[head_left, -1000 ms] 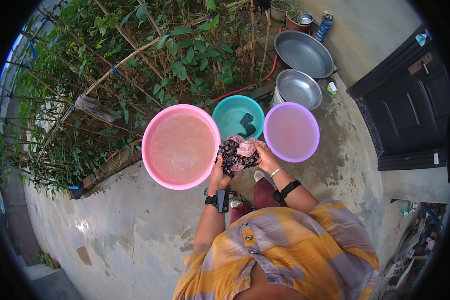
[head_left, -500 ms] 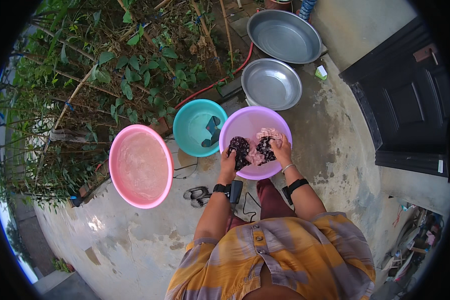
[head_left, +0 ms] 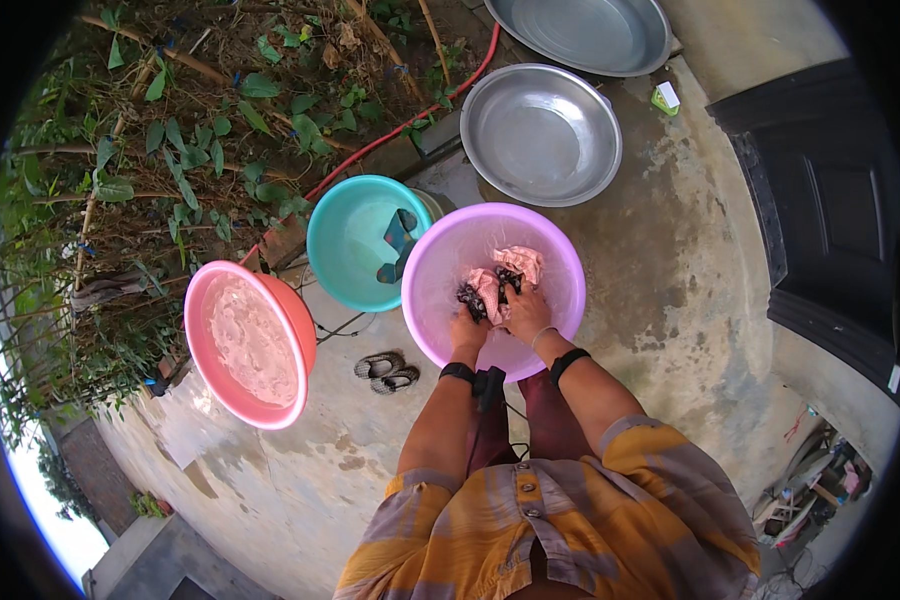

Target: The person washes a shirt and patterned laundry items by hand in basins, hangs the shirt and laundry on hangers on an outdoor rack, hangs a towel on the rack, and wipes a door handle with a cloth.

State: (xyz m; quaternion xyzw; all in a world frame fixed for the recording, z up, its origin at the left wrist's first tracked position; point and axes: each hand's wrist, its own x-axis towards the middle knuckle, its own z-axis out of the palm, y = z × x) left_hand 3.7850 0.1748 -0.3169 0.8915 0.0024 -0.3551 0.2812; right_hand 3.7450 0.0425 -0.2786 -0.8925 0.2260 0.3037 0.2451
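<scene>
The left hand (head_left: 468,332) and right hand (head_left: 526,314) have their fingers bent into the pink-and-dark cloth (head_left: 486,284), touching it, though how tightly they close cannot be told; around the fingers and cloth stands the purple basin (head_left: 437,260), to their left the teal basin (head_left: 345,240), farther left the pink basin (head_left: 253,345), and ahead the metal basin (head_left: 545,140)

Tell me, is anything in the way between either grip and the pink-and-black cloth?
Nothing visible: the left grip and right grip both touch the pink-and-black cloth directly, inside the purple basin.
</scene>
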